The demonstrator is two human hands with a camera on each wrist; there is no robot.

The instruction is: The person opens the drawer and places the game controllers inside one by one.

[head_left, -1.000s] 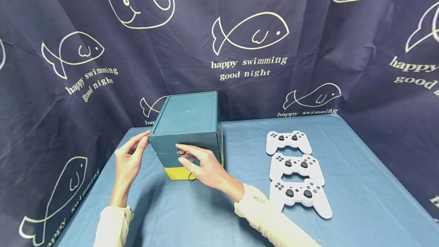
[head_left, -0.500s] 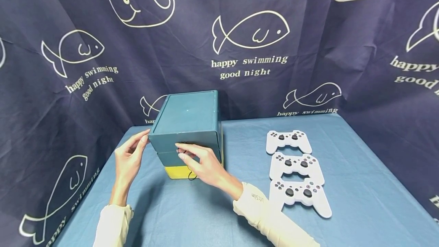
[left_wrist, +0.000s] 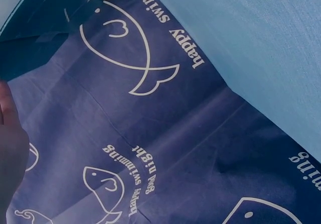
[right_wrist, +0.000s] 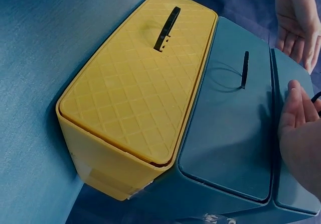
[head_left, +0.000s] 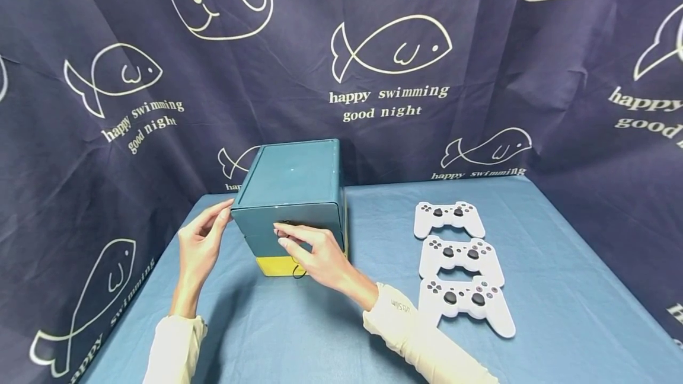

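Observation:
A small drawer unit (head_left: pixel 290 172) stands near the back of the table, with two teal drawers above a yellow one. My right hand (head_left: pixel 322 256) is at the front of the top teal drawer (right_wrist: pixel 296 184), thumb and fingers pinching its black loop pull (right_wrist: pixel 317 97). At the upper left front corner of the unit, my left hand (head_left: pixel 200 248) touches the side with its fingertips, fingers fairly straight. The lower teal drawer (right_wrist: pixel 225 133) and the yellow drawer (right_wrist: pixel 130 83) appear pushed in, each with a black loop pull. The left wrist view catches only a sliver of the left hand.
Three white game controllers (head_left: pixel 461 262) lie in a column on the right of the blue tablecloth (head_left: pixel 299 336), the nearest two touching or nearly so. Right behind the drawer unit hangs a dark blue fish-print curtain (head_left: pixel 389 153), which also closes off both sides.

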